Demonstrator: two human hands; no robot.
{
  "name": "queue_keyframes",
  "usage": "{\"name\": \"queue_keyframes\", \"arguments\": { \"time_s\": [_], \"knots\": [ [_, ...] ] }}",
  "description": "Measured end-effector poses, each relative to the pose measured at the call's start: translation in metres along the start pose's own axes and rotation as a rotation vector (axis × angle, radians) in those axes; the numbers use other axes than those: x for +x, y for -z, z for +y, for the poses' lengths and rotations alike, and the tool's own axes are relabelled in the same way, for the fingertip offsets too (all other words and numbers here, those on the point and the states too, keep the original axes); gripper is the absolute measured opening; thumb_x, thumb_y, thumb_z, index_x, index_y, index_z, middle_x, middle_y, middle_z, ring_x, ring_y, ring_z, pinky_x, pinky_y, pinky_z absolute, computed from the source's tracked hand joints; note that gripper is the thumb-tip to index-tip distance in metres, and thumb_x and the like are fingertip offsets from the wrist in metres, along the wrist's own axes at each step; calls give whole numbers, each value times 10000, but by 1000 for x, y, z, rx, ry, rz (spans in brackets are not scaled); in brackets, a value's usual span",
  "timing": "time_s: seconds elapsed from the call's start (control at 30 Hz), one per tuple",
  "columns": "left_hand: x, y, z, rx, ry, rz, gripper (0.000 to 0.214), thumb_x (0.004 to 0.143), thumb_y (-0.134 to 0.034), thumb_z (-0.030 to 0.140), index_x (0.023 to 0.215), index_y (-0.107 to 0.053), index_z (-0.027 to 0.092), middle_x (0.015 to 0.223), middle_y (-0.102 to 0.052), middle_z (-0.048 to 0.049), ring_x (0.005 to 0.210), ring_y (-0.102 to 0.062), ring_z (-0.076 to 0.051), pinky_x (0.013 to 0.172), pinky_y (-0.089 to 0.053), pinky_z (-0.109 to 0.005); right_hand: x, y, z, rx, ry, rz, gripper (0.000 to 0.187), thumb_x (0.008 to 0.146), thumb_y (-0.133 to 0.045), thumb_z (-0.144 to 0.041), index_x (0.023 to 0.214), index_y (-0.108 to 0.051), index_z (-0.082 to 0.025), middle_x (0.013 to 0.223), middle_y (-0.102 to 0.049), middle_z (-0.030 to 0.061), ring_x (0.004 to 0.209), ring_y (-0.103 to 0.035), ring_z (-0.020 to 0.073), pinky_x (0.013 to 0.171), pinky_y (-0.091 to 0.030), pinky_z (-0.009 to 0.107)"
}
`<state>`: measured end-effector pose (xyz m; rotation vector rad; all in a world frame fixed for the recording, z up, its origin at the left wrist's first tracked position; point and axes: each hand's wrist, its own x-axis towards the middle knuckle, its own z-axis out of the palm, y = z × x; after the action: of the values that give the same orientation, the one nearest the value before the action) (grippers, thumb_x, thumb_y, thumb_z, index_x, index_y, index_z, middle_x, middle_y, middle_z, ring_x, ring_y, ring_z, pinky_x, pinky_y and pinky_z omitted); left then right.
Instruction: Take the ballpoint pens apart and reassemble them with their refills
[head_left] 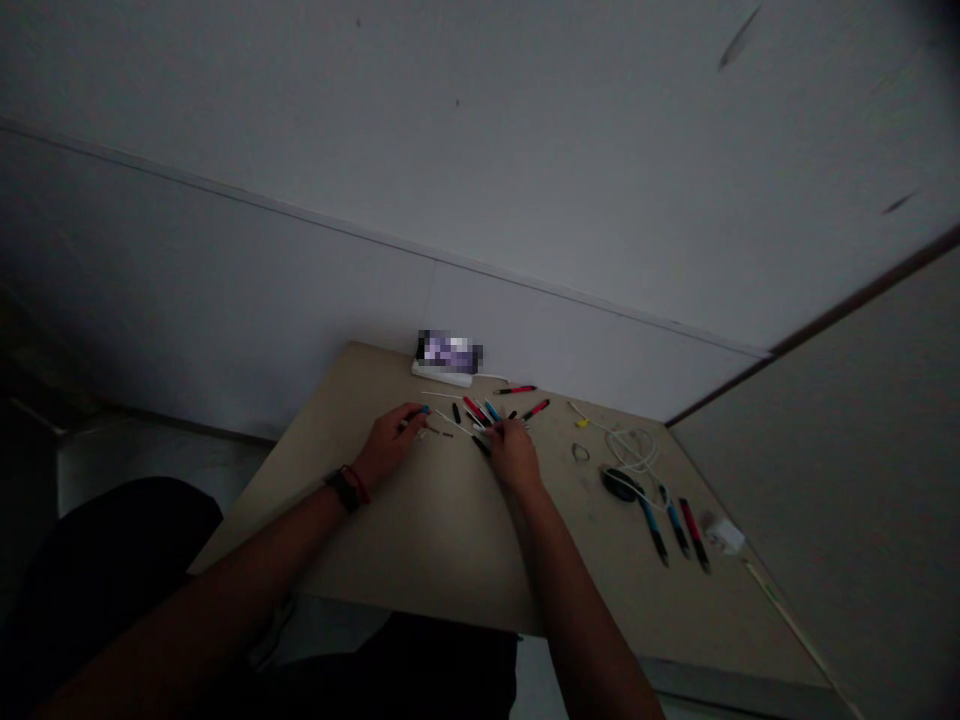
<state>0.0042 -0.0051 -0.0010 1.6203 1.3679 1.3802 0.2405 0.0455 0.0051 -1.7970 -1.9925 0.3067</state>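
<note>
**Pen cluster [476, 412] on worktop [442, 530]**

Left hand [386, 447] clenched on a blue pen [422, 410]. Right hand [515, 455] lies over the pen cluster, just beside the left hand; grip cannot be confirmed. Right of that hand: white cable [634, 450] and three loose pens [675, 525]. Beyond both hands: power strip [442, 374].

I can't read a single word, number or logo from here. The patch [450, 351] sitting at the white power strip [441, 374] is pixelated beyond reading, and any marks on the pens [694, 535] are too small and dark for me to make out.
</note>
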Motion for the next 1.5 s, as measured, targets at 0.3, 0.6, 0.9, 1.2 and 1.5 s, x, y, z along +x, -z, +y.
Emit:
{"name": "queue_keyframes", "arguments": {
  "time_s": [0.3, 0.6, 0.9, 1.2, 1.5],
  "knots": [
    [0, -2, -3, 3, -46, -34, 287, 906, -602, 441, 1023, -708, 202, 1056, -739, -88, 953, -691, -230, 835, -549, -356, 1, -8, -8, 706, -6, -4, 332, 811, -613, -416, 995, -700, -154, 786, -697, 50, 633, -611, 180, 618, -510, 313],
    [-3, -2, 3, 8, -92, -135, 233, 864, -675, 421, 933, -738, 207, 981, -754, -75, 889, -691, -217, 811, -552, -346, -16, -2, -35, 1107, 7, -221, 331, 701, -780, -498, 853, -718, -210, 850, -738, 66, 649, -671, 198, 608, -592, 362],
    [-4, -1, 4, 34, -106, -189, 253, 860, -671, 426, 976, -754, 216, 984, -761, -73, 879, -685, -216, 801, -535, -338, -22, -3, -45, 995, 186, -188, 277, 742, -734, -494, 771, -741, -218, 1018, -728, 76, 714, -627, 172, 551, -503, 280],
    [-4, -2, 4, 34, -109, -236, 296, 875, -664, 460, 996, -766, 210, 950, -762, -70, 809, -677, -200, 744, -516, -313, -22, -8, -44, 945, 263, -231, 271, 740, -772, -449, 910, -772, -237, 1035, -715, 68, 897, -671, 219, 737, -544, 333],
    [0, -4, -2, -84, 13, -39, 307, 882, -646, 456, 1006, -712, 184, 935, -750, -73, 815, -691, -202, 724, -541, -314, -16, -5, -36, 973, 107, -123, 465, 696, -794, -450, 1096, -729, -224, 946, -726, 58, 639, -595, 153, 577, -476, 275]
  ]
}}
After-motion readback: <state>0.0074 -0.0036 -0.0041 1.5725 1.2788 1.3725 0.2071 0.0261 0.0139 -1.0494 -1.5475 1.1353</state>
